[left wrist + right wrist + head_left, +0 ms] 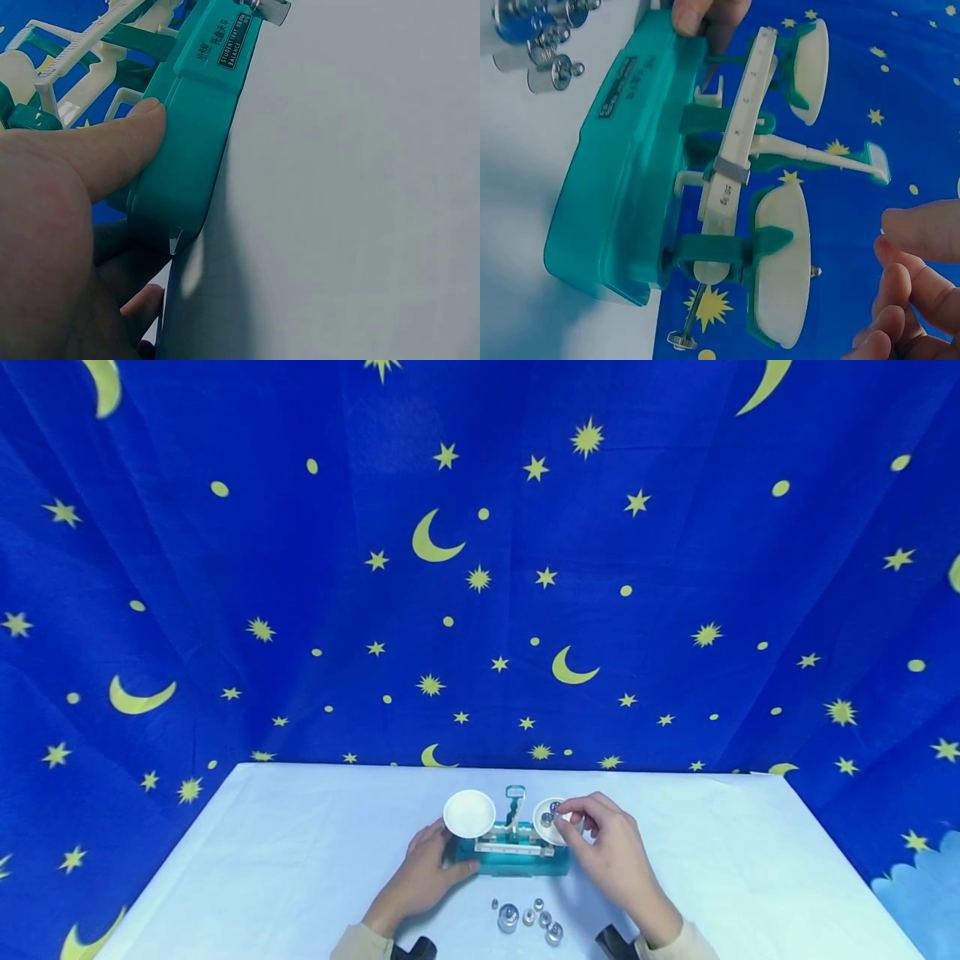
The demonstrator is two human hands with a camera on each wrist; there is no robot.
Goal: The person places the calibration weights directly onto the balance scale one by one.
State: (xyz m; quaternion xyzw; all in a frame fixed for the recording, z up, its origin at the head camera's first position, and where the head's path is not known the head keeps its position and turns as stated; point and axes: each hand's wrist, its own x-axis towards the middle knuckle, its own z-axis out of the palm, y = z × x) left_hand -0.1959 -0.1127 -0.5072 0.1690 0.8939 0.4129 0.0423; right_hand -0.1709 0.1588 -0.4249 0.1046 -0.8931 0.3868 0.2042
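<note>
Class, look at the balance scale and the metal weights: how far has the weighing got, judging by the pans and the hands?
Done: the teal plastic balance scale stands on the white table, gripped at its base by the left hand. In hand: the right hand pinches a small silver metal weight over the right white pan. Left: the left white pan is empty, and several silver weights remain on the table.
</note>
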